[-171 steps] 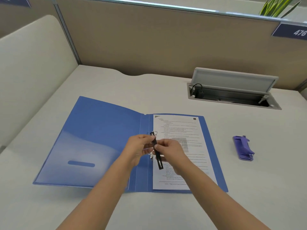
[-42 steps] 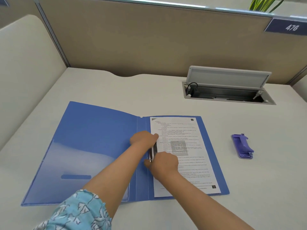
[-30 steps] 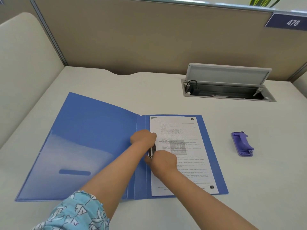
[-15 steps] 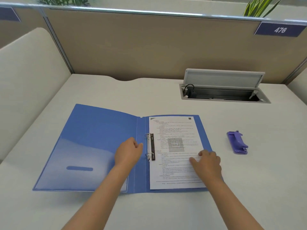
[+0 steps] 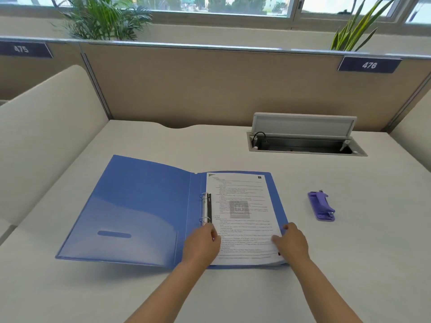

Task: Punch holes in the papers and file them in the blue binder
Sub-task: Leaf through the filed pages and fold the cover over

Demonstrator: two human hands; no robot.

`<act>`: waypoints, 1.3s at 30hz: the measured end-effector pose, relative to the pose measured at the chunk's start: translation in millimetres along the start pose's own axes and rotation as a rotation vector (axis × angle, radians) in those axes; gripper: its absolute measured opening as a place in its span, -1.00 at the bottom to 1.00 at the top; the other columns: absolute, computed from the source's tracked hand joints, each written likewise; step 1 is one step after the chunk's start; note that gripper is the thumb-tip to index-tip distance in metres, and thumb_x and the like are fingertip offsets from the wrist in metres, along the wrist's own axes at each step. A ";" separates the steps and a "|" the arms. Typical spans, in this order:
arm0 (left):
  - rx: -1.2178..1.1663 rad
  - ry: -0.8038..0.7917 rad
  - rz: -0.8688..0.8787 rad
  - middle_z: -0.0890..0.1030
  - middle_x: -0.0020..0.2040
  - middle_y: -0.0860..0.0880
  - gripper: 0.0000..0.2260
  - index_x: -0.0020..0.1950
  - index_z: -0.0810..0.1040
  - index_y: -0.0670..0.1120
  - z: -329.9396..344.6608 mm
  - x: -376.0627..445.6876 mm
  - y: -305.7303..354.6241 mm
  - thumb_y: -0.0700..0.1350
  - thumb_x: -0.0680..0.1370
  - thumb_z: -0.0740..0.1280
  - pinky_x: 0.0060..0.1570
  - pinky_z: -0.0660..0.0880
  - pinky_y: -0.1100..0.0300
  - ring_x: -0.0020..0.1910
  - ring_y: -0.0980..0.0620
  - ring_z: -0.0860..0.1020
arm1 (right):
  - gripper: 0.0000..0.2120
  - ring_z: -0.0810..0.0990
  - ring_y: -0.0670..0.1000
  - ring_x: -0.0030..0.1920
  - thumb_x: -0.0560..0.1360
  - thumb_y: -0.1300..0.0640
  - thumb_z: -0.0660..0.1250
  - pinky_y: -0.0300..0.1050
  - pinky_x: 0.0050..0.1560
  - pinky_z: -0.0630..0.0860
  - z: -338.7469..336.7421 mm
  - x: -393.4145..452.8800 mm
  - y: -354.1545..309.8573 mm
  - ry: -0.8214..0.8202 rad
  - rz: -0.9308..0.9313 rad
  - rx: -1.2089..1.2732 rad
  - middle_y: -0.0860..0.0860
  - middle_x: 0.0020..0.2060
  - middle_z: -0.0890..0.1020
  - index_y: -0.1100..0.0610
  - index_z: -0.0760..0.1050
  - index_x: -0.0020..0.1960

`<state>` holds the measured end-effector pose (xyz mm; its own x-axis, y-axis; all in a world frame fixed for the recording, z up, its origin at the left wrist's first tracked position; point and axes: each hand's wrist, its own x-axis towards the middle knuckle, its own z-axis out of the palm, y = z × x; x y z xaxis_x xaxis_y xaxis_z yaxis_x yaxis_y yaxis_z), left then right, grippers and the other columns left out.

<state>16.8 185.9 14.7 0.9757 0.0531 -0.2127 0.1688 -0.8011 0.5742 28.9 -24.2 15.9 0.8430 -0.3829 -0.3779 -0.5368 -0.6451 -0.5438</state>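
**Papers lie filed in the open blue binder, a hand at each lower corner**

Papers (image 5: pixel 242 213) sit as a flat stack on the right half of the blue binder (image 5: pixel 140 206), which lies spread open on the pale tabletop (image 5: pixel 233 299). Nearest the viewer, two bare forearms reach in from the bottom edge. The left hand (image 5: pixel 201 245) rests on the stack's lower left edge beside the spine, its fingers (image 5: pixel 215 237) loosely curled, with the tips against the sheet; whether they pinch the paper cannot be told. The right hand (image 5: pixel 292 244) sits at the stack's lower right corner, its fingers (image 5: pixel 277 241) lying on the top sheet and its thumb out over the binder's right edge; whether it grips the corner cannot be told either.

Just beyond the left fingers, the metal rings (image 5: pixel 204 208) stand closed through the papers' left margin, with a black strip (image 5: pixel 209 207) lying against them. Left of that hand spreads the binder's front cover, with a clear pocket on its inside.

Well to the right of the right hand, apart from the binder, a purple hole punch (image 5: pixel 321 206) rests on the tabletop. Farther back, an open cable hatch (image 5: pixel 305 136) is set into the surface, its lid tilted up. Behind it runs a beige partition (image 5: pixel 210 89) with number plates reading 475 and 476, then plants (image 5: pixel 100 17) and a window.
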 end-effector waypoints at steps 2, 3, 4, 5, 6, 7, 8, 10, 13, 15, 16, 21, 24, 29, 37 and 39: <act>-0.018 -0.025 0.021 0.45 -0.28 0.08 -0.83 -0.25 0.36 -0.01 2.8 -3.4 4.1 -0.10 0.55 0.17 -0.38 0.27 0.30 -0.26 0.08 0.41 | -0.65 0.54 0.16 0.08 0.49 0.27 0.29 -0.17 -0.09 0.36 -4.4 1.3 1.0 0.025 -0.012 0.015 0.20 0.17 0.55 0.28 0.39 0.26; -0.032 -0.042 0.023 0.47 -0.25 0.06 -0.86 -0.21 0.40 -0.04 3.1 -4.6 6.2 -0.11 0.55 0.18 -0.36 0.30 0.30 -0.25 0.08 0.42 | -0.67 0.53 0.15 0.07 0.49 0.28 0.30 -0.18 -0.08 0.35 -6.3 1.1 0.9 0.035 -0.017 0.034 0.19 0.16 0.56 0.29 0.42 0.24; -0.055 -0.057 0.022 0.49 -0.24 0.05 -0.88 -0.18 0.42 -0.05 3.9 -4.6 7.7 -0.11 0.55 0.19 -0.32 0.33 0.29 -0.24 0.08 0.43 | -0.69 0.52 0.12 0.02 0.48 0.29 0.31 -0.18 -0.08 0.35 -8.0 0.4 0.1 0.046 -0.020 0.054 0.19 0.14 0.57 0.29 0.44 0.21; -0.080 -0.073 0.016 0.49 -0.24 0.05 -0.90 -0.17 0.44 -0.05 4.5 -4.1 9.1 -0.11 0.54 0.20 -0.29 0.36 0.27 -0.23 0.08 0.45 | -0.70 0.50 0.08 -0.04 0.47 0.28 0.33 -0.19 -0.09 0.35 -9.6 -0.7 -0.9 0.058 -0.023 0.072 0.18 0.12 0.58 0.28 0.46 0.19; -0.099 -0.085 0.008 0.49 -0.25 0.07 -0.90 -0.17 0.45 -0.05 4.9 -3.0 10.4 -0.11 0.54 0.21 -0.28 0.38 0.28 -0.23 0.08 0.45 | -0.71 0.47 0.05 -0.08 0.46 0.27 0.35 -0.19 -0.10 0.35 -11.0 -1.7 -2.0 0.069 -0.023 0.089 0.17 0.10 0.59 0.27 0.48 0.17; -0.112 -0.098 0.002 0.48 -0.27 0.09 -0.91 -0.17 0.45 -0.05 5.0 -2.2 12.7 -0.11 0.53 0.22 -0.29 0.37 0.28 -0.23 0.09 0.46 | -0.73 0.46 0.03 -0.11 0.45 0.25 0.36 -0.18 -0.11 0.35 -12.7 -2.3 -2.3 0.084 -0.029 0.102 0.16 0.08 0.60 0.26 0.49 0.14; -0.129 -0.111 0.000 0.48 -0.28 0.10 -0.92 -0.17 0.46 -0.06 5.1 -1.3 15.2 -0.11 0.53 0.23 -0.29 0.38 0.29 -0.22 0.09 0.45 | -0.75 0.47 0.03 -0.12 0.45 0.23 0.37 -0.17 -0.13 0.36 -14.4 -3.0 -2.6 0.098 -0.036 0.103 0.15 0.06 0.62 0.25 0.51 0.12; -0.177 -0.134 0.002 0.49 -0.26 0.08 -0.92 -0.15 0.48 -0.09 4.0 0.3 21.2 -0.12 0.52 0.24 -0.26 0.40 0.27 -0.22 0.08 0.46 | -0.78 0.54 0.06 -0.11 0.45 0.19 0.37 -0.13 -0.13 0.44 -17.1 -4.8 -4.0 0.128 -0.050 0.065 0.13 0.03 0.64 0.22 0.54 0.09; -0.235 -0.171 -0.001 0.51 -0.23 0.06 -0.92 -0.13 0.50 -0.10 2.0 2.0 30.1 -0.13 0.51 0.26 -0.18 0.46 0.20 -0.18 0.06 0.48 | -0.77 0.58 0.09 -0.07 0.46 0.18 0.37 -0.11 -0.09 0.47 -18.8 -8.1 -7.1 0.155 -0.071 0.029 0.13 0.03 0.64 0.22 0.56 0.09; -0.277 -0.203 -0.011 0.56 -0.18 0.01 -0.93 -0.13 0.51 -0.10 1.8 3.1 35.1 -0.13 0.51 0.26 -0.08 0.52 0.13 -0.15 0.05 0.51 | -0.81 0.53 0.04 -0.15 0.47 0.18 0.35 -0.13 -0.12 0.45 -19.5 -10.6 -9.7 0.174 -0.092 -0.005 0.13 0.00 0.65 0.23 0.58 0.06; -0.307 -0.220 -0.018 0.58 -0.16 -0.01 -0.93 -0.13 0.52 -0.10 1.1 3.8 37.1 -0.13 0.50 0.26 -0.05 0.55 0.10 -0.14 0.04 0.52 | -0.82 0.51 0.03 -0.17 0.48 0.18 0.35 -0.13 -0.13 0.46 -19.4 -11.6 -11.3 0.185 -0.102 -0.022 0.13 -0.02 0.66 0.23 0.58 0.04; -0.535 -0.311 -0.077 0.61 -0.14 -0.07 -0.92 -0.08 0.53 -0.15 -5.8 6.5 43.3 -0.16 0.53 0.29 -0.16 0.55 0.19 -0.19 0.04 0.55 | -0.84 0.51 0.01 -0.26 0.52 0.11 0.27 -0.19 -0.27 0.42 -19.7 -25.9 -25.6 0.288 -0.106 -0.179 0.00 -0.26 0.56 0.14 0.60 -0.03; -0.686 -0.363 -0.119 0.62 -0.11 -0.11 -0.89 -0.04 0.53 -0.16 -13.5 8.4 48.4 -0.13 0.56 0.29 -0.24 0.55 0.27 -0.21 0.04 0.57 | -0.83 0.50 -0.02 -0.24 0.54 0.05 0.23 -0.18 -0.27 0.45 -14.2 -41.6 -40.3 0.343 -0.148 -0.251 0.00 -0.19 0.61 0.07 0.57 -0.02; -0.900 -0.362 -0.140 0.64 -0.23 -0.08 -0.84 -0.11 0.57 -0.18 -27.7 16.8 43.8 -0.09 0.53 0.33 -0.17 0.61 0.19 -0.26 0.02 0.62 | -0.83 0.50 -0.06 -0.22 0.54 -0.02 0.23 -0.27 -0.32 0.35 13.7 -74.2 -74.2 0.202 -0.254 -0.152 -0.06 -0.17 0.60 0.04 0.53 -0.05; -1.224 -0.416 -0.277 0.65 -0.37 -0.09 -0.91 -0.12 0.57 -0.24 -35.2 20.2 26.3 -0.22 0.47 0.40 -0.12 0.63 0.11 -0.28 -0.07 0.65 | -0.89 0.53 -0.03 -0.07 0.49 0.04 0.30 -0.18 -0.05 0.44 31.3 -80.4 -81.2 -0.009 -0.256 0.188 -0.03 -0.12 0.60 0.08 0.49 -0.14; -1.284 -0.445 -0.307 0.67 -0.34 -0.10 -0.86 -0.06 0.57 -0.24 -34.3 18.7 26.4 -0.19 0.46 0.42 -0.12 0.64 0.10 -0.25 -0.08 0.66 | -0.87 0.53 -0.06 -0.09 0.47 0.02 0.34 -0.22 -0.08 0.41 27.6 -77.2 -79.0 -0.013 -0.240 0.258 -0.03 -0.13 0.60 0.07 0.49 -0.13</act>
<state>44.3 186.3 53.0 0.7915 -0.2608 -0.5527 0.6111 0.3219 0.7232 5.3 74.6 67.3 0.9466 -0.2310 -0.2248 -0.3159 -0.5268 -0.7891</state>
